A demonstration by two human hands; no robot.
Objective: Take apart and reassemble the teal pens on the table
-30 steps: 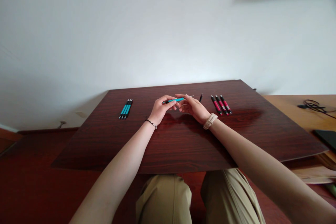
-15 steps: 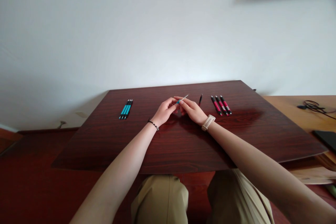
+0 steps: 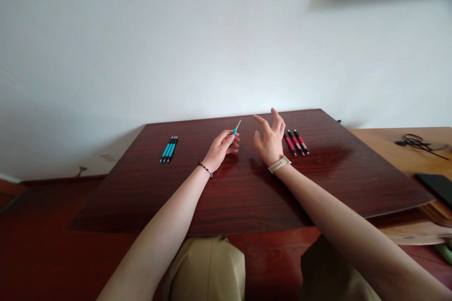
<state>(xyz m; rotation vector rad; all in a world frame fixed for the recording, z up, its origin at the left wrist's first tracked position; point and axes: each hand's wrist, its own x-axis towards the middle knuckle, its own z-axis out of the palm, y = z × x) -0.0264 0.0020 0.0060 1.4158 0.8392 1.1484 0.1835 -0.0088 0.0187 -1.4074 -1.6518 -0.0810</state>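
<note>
Both hands have come apart since half a second ago, when they met over the middle of the surface (image 3: 247, 197). Now the left hand (image 3: 221, 149) alone keeps the teal pen (image 3: 236, 128), its grip closed on the lower end with thumb and fingers, so that the pen's pale tip points up and away, tilted toward the far edge. Meanwhile the right hand (image 3: 270, 141) has lifted clear and hangs just above the dark wood with its grip open, fingers spread and holding nothing; a pale watch (image 3: 279, 164) sits on that wrist, and a thin dark bracelet (image 3: 205, 169) on the left one. Just beside the right hand, on its outer side, three red pens (image 3: 295, 142) lie side by side. Well apart on the left, three teal pens (image 3: 169, 149) lie in a matching row. Off to the right, on a lighter wooden top, rests a coiled black cable (image 3: 415, 141).
</note>
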